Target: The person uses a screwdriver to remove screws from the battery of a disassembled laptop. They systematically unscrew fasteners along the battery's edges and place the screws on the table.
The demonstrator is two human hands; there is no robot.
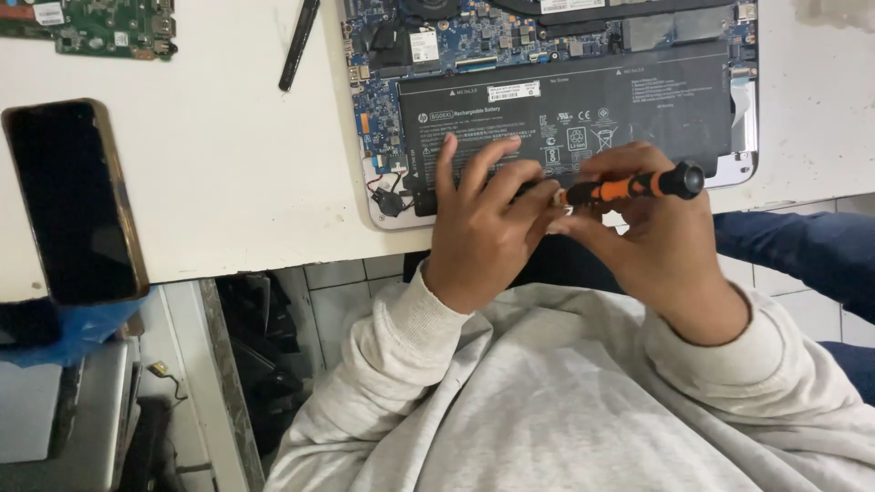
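Right hand [670,246] was clamped on the orange-black screwdriver [629,188], held sideways over the near edge of the opened laptop [383,118]. Left hand [483,223] had fingers spread, pinching its tip end. Screwdriver looked light, stiff, grippy at the handle; the battery [565,109] beneath likely fragile. Phone [73,200] lay far left.

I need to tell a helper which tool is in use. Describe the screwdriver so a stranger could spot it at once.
Start at the opened laptop on the white table, its black battery exposed. At the battery's near edge both hands meet; the right hand holds the screwdriver, lying sideways. It is the only orange-and-black tool; the thin stick farther left is all black.
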